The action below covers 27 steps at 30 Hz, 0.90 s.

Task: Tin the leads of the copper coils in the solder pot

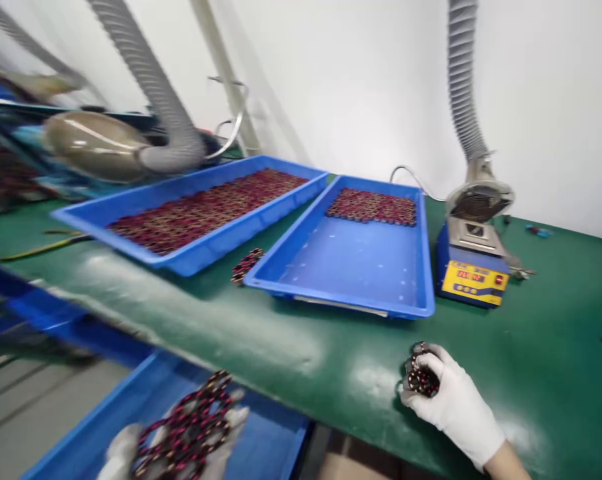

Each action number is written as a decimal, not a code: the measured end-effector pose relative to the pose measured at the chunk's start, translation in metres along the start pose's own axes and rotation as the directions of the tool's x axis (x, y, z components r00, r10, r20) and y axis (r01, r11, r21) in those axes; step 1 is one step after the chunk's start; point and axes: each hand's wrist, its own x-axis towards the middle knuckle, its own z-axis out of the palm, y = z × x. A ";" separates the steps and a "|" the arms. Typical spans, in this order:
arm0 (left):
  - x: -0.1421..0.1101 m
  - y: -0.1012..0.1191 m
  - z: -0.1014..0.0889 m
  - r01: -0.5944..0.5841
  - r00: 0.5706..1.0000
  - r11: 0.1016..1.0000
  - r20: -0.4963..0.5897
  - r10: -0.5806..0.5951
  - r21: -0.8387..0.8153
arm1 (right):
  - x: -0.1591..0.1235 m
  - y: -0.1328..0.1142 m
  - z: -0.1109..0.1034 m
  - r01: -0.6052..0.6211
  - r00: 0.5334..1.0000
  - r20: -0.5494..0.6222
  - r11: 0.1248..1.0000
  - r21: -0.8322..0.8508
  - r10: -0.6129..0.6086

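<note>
My right hand [453,400], in a white glove, rests on the green table [261,333] near its front edge, closed around a bunch of small dark red ring-shaped coils [421,379]. My left hand [181,440], also gloved and blurred by motion, holds a larger cluster of the same coils [191,423] below the table edge, over a blue tray [145,400]. On the table stand two blue trays: the left tray [181,257] is full of coils, the right tray [355,267] has coils only at its far end.
A small stack of coils [247,263] lies between the two trays. A blue and yellow soldering station [473,267] stands right of the right tray under a grey extraction hose [463,87]. Another hose with a hood [95,143] hangs at left.
</note>
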 end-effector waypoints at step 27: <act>-0.098 0.050 0.214 -0.899 -0.031 0.361 0.857 0.514 -0.249 | 0.007 0.103 -0.111 0.125 0.985 -0.038 0.840 -0.528 -0.170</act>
